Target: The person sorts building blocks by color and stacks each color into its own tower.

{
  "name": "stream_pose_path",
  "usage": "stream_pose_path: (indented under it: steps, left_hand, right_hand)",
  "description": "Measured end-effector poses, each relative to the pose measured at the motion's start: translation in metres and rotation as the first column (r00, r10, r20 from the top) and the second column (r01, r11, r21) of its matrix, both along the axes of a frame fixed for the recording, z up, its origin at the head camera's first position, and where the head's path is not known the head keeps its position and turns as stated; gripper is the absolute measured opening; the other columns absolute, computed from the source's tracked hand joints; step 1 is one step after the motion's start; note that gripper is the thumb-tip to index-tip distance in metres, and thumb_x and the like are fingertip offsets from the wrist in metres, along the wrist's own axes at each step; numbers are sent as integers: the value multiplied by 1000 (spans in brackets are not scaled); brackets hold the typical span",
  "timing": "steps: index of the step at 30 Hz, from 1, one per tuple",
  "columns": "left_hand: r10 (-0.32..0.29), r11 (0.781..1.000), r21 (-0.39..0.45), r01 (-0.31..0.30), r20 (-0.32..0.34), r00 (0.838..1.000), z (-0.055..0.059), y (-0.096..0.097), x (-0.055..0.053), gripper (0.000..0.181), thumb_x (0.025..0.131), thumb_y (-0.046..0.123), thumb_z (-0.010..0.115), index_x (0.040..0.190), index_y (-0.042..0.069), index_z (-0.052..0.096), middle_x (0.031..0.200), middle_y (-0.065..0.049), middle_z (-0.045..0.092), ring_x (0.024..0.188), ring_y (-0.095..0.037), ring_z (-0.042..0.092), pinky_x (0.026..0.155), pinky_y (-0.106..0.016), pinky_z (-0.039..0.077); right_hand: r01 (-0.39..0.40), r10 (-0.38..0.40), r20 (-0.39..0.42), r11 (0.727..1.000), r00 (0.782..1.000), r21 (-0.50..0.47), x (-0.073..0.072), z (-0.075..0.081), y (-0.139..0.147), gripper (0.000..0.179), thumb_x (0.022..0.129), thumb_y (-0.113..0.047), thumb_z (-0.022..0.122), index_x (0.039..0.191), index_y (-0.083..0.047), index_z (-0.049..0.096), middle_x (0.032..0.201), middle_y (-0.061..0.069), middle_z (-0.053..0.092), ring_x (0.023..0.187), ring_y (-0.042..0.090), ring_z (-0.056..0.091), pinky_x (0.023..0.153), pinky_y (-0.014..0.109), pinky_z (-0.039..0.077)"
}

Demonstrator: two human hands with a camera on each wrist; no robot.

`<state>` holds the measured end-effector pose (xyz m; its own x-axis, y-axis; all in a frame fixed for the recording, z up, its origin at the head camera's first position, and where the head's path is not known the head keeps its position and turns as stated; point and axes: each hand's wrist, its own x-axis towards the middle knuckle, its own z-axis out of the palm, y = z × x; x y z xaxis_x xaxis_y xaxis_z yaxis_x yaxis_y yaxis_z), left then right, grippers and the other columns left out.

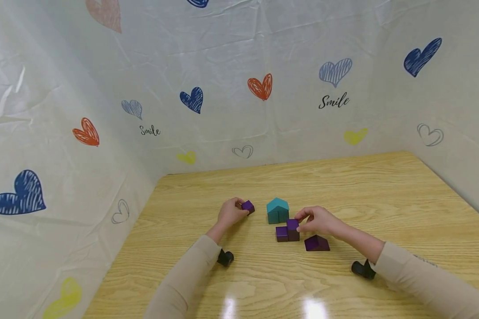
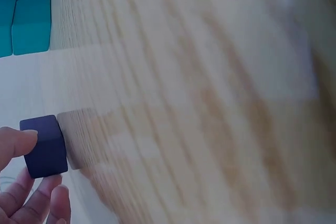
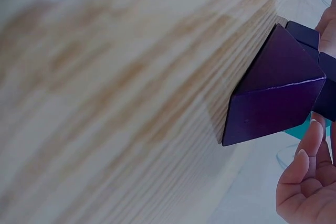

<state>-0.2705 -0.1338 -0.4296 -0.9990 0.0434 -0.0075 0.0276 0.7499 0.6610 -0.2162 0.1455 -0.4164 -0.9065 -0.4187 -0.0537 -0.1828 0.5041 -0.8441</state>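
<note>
My left hand (image 1: 232,213) pinches a small purple block (image 1: 248,206), thumb on one side and fingertips beneath it in the left wrist view. To its right stands a teal house shape (image 1: 277,211) made of blocks under a peaked top. In front of that, a taller purple block (image 1: 293,230) stands beside a low purple block (image 1: 281,234). My right hand (image 1: 320,220) holds the taller one at its right side, between thumb and curled forefinger. Below the right hand lies a purple triangular prism (image 1: 317,243), large in the right wrist view.
The blocks are on a wooden table (image 1: 207,288). A white sheet printed with hearts (image 1: 223,53) hangs behind and at both sides. Black wrist cameras (image 1: 225,258) show at both sleeves.
</note>
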Motion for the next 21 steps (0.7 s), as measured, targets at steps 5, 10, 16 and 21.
stream_pose_path:
  steps: [5,10,16,21]
  left_hand:
    - [-18,1000,7,18,-1,1000,1,-3,2,30,76,14,73,101,4,62,89,-8,62,81,-20,56,72,-33,46]
    - [-66,997,31,66,9,998,6,-6,9,29,76,14,74,101,5,63,91,-7,63,87,-22,55,78,-36,45]
    - [-135,990,43,135,9,991,15,-5,25,28,76,14,74,101,7,64,94,-8,64,77,-19,55,67,-30,43]
    - [-197,979,62,196,12,980,23,1,38,29,76,15,74,102,7,64,96,-8,64,68,-14,50,60,-25,40]
  right_hand:
    - [-1,1,-1,1000,1000,0,0,0,0,31,75,-11,73,100,4,63,97,12,64,71,14,52,62,28,44]
    - [-11,11,-5,1000,1000,-1,0,0,-1,31,75,-12,73,100,4,63,97,12,64,71,14,52,62,28,44]
    - [-15,15,-11,1000,1000,4,0,1,0,31,76,-11,73,101,4,63,97,12,64,71,14,52,62,28,45]
    - [-15,15,-10,1000,1000,5,0,1,0,31,76,-11,73,101,5,63,97,13,64,71,14,52,62,28,45]
